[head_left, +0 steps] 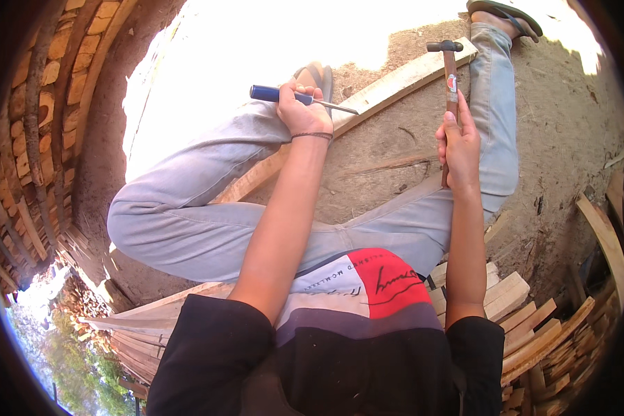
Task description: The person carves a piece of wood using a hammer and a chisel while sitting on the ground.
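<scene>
My left hand (302,111) is closed around a screwdriver with a blue handle (265,93) and a metal shaft. Its shaft points right, and the tip appears at or just over a long pale wooden board (402,83). The board runs slantwise on the ground between my legs, its far end close to my right shin. My right hand (460,145) grips a hammer (451,69) by its brown wooden handle, the dark head up and apart from the board. My right index finger stretches along the handle. The handle's lower end reaches near my right thigh.
I sit with my legs (187,215) spread around the board on bare earth (561,111). Behind me at the right lie stacked wooden planks (506,295), with more planks (152,322) at the left. A wall of cut wood ends (48,97) stands at the far left.
</scene>
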The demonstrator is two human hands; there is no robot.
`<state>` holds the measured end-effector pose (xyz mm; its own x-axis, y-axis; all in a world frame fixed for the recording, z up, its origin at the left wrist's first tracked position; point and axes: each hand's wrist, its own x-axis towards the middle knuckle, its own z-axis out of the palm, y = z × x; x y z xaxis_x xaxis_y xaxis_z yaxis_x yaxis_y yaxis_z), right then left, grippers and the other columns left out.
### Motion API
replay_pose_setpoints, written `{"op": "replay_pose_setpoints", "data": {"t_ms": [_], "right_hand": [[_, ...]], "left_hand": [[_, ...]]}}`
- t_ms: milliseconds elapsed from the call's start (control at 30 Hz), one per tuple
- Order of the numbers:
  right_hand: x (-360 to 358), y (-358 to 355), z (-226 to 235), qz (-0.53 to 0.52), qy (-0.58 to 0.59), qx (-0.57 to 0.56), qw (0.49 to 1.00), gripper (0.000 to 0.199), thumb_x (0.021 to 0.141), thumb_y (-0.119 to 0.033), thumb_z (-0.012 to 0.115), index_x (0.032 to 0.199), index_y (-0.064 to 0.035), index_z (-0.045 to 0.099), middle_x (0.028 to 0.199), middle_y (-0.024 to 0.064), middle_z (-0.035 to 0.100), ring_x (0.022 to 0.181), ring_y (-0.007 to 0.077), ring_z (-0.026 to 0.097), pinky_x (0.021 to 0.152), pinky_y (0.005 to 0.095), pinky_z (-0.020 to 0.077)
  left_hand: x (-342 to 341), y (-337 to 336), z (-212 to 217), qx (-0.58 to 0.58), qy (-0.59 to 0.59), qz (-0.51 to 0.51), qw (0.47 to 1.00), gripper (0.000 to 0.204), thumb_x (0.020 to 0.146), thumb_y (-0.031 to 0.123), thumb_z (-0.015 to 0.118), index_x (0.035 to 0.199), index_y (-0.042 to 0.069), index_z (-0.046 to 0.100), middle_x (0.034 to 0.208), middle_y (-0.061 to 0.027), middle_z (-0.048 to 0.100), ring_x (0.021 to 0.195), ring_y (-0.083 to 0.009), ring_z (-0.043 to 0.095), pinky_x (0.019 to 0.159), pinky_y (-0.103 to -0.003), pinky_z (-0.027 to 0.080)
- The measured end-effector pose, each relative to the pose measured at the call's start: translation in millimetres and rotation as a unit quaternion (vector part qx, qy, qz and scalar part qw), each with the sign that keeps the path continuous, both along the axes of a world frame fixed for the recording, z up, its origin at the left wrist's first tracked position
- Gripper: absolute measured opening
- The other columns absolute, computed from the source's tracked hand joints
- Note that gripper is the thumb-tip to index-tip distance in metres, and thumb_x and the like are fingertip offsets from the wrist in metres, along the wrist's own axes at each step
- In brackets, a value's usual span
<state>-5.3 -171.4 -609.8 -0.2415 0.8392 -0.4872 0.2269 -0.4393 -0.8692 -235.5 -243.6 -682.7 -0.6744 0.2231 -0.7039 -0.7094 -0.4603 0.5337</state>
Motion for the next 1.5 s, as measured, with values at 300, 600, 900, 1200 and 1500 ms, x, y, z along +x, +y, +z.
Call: {"op": "replay_pose_setpoints", "data": {"t_ms": [300, 600, 900, 1200, 1500], "right_hand": [[5.7, -10.6, 3.0, -0.007, -0.003, -0.004, 1.0, 0.051, 0.099, -0.015, 0.046, 0.148, -0.0111, 0.031, 0.066, -0.002, 0.048, 0.043, 0.0009, 0.035, 0.035, 0.0175, 0.0304], [1.3, -10.5, 4.0, 0.003, -0.01, -0.003, 1.0, 0.05, 0.1, -0.017, 0.046, 0.148, -0.0133, 0.032, 0.065, -0.0025, 0.049, 0.041, 0.0007, 0.034, 0.034, 0.0172, 0.0293], [-49.6, 23.7, 77.1, 0.262, -0.086, 0.17, 0.946, 0.044, 0.097, -0.016, 0.048, 0.141, -0.0146, 0.046, 0.075, 0.0025, 0.056, 0.065, 0.0092, 0.051, 0.061, 0.0253, 0.0438], [-105.6, 18.2, 127.3, 0.497, -0.217, 0.518, 0.661, 0.039, 0.081, -0.008, 0.059, 0.119, -0.0177, 0.063, 0.071, 0.0128, 0.066, 0.067, 0.0306, 0.067, 0.059, 0.0409, 0.0524], [-144.2, -6.7, 138.9, 0.599, -0.273, 0.57, 0.492, 0.049, 0.084, -0.015, 0.061, 0.131, -0.0267, 0.053, 0.068, 0.0042, 0.06, 0.055, 0.02, 0.064, 0.045, 0.0312, 0.0487]], "left_hand": [[10.8, 4.7, -3.3, 0.024, 0.035, 0.011, 0.999, 0.016, 0.074, 0.006, 0.059, 0.072, 0.014, 0.044, 0.067, 0.0019, 0.043, 0.062, -0.0124, 0.045, 0.073, -0.033, 0.038], [13.7, 10.2, -5.5, 0.018, 0.06, 0.026, 0.998, 0.017, 0.073, 0.005, 0.058, 0.074, 0.014, 0.043, 0.066, 0.0016, 0.042, 0.061, -0.013, 0.045, 0.069, -0.034, 0.04], [18.1, 6.7, -9.9, 0.012, 0.086, 0.022, 0.996, 0.015, 0.076, 0.006, 0.056, 0.078, 0.013, 0.043, 0.068, 0.0018, 0.043, 0.063, -0.0111, 0.046, 0.064, -0.032, 0.038], [27.2, 0.8, -14.7, -0.011, 0.177, -0.033, 0.984, 0.017, 0.089, 0.013, 0.06, 0.082, 0.011, 0.045, 0.071, -0.0009, 0.05, 0.061, -0.0101, 0.049, 0.058, -0.024, 0.041], [27.4, -0.7, -43.7, 0.016, 0.183, -0.1, 0.978, 0.017, 0.096, 0.024, 0.045, 0.102, 0.009, 0.052, 0.097, -0.0048, 0.058, 0.089, -0.0189, 0.059, 0.075, -0.035, 0.05]]}}
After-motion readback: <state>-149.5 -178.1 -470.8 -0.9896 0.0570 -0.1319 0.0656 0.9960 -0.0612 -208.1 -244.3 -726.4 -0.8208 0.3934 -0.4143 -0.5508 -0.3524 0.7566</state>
